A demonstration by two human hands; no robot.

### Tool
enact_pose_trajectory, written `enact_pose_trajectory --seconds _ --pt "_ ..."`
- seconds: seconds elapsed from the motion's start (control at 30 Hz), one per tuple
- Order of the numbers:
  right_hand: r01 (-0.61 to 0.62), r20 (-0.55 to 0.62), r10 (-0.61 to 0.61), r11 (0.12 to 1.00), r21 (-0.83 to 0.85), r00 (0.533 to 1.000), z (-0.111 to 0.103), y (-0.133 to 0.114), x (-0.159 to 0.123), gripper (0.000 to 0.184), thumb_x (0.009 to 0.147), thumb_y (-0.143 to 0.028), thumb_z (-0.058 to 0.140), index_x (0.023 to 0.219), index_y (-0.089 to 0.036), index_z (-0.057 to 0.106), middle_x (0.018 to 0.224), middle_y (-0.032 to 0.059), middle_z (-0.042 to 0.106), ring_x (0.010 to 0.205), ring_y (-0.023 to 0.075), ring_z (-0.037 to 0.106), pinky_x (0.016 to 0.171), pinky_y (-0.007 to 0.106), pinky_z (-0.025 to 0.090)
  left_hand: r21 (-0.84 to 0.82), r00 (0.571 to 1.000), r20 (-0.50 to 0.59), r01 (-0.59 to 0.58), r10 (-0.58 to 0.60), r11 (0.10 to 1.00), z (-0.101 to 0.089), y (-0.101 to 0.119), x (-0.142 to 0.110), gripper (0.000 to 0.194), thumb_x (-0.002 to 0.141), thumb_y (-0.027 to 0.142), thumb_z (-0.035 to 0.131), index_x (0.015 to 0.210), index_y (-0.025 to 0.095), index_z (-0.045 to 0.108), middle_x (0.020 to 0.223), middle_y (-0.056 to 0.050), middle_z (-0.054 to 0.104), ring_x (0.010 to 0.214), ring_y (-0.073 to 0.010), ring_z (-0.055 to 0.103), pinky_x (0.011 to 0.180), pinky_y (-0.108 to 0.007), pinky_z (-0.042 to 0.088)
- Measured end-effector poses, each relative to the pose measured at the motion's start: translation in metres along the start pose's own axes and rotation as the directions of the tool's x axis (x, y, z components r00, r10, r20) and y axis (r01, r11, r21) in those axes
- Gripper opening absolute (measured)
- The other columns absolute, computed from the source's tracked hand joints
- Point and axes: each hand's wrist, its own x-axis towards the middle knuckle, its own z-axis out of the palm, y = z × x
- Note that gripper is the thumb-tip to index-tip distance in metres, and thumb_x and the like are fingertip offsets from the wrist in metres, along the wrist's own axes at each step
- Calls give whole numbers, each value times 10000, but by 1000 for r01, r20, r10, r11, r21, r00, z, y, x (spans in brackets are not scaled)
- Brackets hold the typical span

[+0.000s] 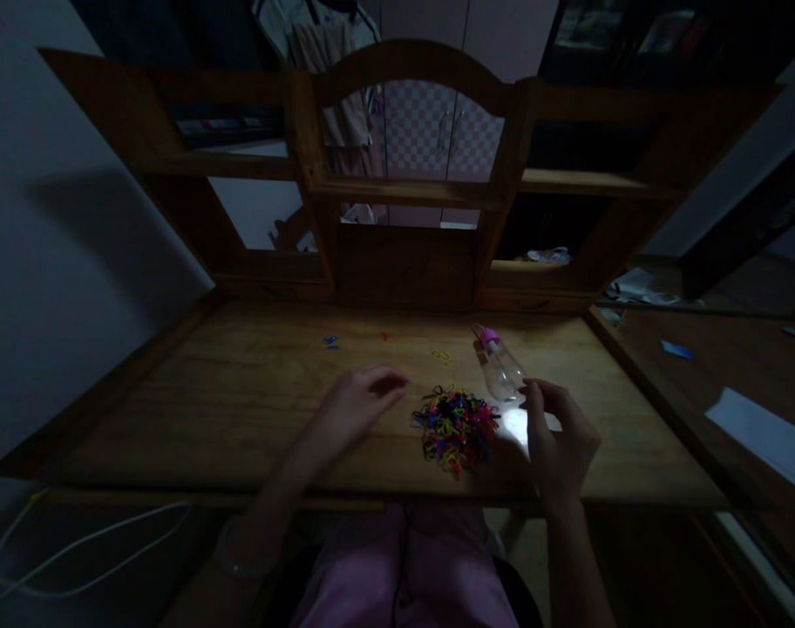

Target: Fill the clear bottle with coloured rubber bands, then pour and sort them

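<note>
A heap of small, thin, looped pieces in many colours (456,427) lies on the wooden desktop between my hands; they look like little bands or clips. My left hand (362,401) hovers to the left of the heap, fingers curved and a gap between fingertips and thumb. On the right, my right hand (560,436) has thumb and forefinger pinched together by the base of a clear bulb-shaped bottle (502,375). I cannot make out what, if anything, is in that pinch. The bottle lies on its side, its pink cap (489,336) pointing away from me.
Farther back lie sorted bits: blue pieces (330,342), a red piece (383,336) and yellow pieces (443,356). A wooden shelf unit (404,194) rises behind the desktop (241,392). White paper (764,436) rests on a surface at right. A white cable (110,558) hangs lower left.
</note>
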Motion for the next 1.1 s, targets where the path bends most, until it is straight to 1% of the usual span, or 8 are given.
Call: enact_pose_trajectory --seconds 0.07,0.2,0.3,0.4,0.63,0.77,0.9,1.1 --pt "-18 -16 18 1000 -14 1000 -1 10 -4 178 924 -319 584 946 -175 687 829 37 704 693 168 636 703 293 460 35 999 42 -12 10 999 27 7 -15 136 828 268 648 924 238 741 957 -39 729 878 -198 680 821 -315 528" --pt "-106 22 105 993 47 994 0 18 -20 186 911 -343 598 913 -184 695 778 16 688 679 156 628 687 275 461 32 995 88 45 -47 998 70 3 -45 144 838 206 644 961 236 714 964 -36 693 872 -186 663 797 -311 529" --pt "-242 109 227 958 153 968 -3 18 -34 224 908 -384 589 879 -190 696 792 18 688 709 162 635 641 254 469 -20 991 121 51 -48 999 92 2 -64 176 861 184 627 1013 249 687 1022 -35 652 944 -181 641 848 -310 523" --pt "-321 202 282 927 197 938 -6 17 -45 249 902 -405 587 863 -186 699 765 20 683 699 171 628 621 255 476 -92 984 180 33 -16 995 105 7 -73 185 890 155 585 1010 267 670 1047 -29 618 976 -172 625 880 -303 522" --pt "-368 237 314 900 236 919 -8 18 -47 255 907 -411 584 882 -182 693 725 12 669 660 169 607 624 265 472 -159 969 247 32 8 987 111 9 -63 184 918 137 533 986 268 644 1041 -21 609 981 -165 615 907 -282 527" --pt "-354 231 303 906 232 925 -8 17 -47 258 907 -413 582 878 -184 697 721 11 665 667 169 607 624 261 472 -112 957 280 -42 72 993 111 8 -58 178 924 122 514 924 255 632 1000 -14 619 954 -156 612 913 -272 509" --pt "-366 234 314 901 233 920 -8 16 -47 260 903 -416 585 873 -184 700 730 11 673 659 167 607 624 263 475 -29 974 214 -75 79 997 107 9 -55 134 912 142 534 918 245 621 975 -14 616 945 -160 602 879 -273 499" --pt "-366 230 315 902 229 921 -8 18 -46 265 898 -413 586 858 -180 706 730 17 680 663 171 617 613 263 483 -53 997 33 76 -74 996 97 5 -53 80 928 264 540 926 228 612 936 -10 636 863 -155 627 803 -270 496"
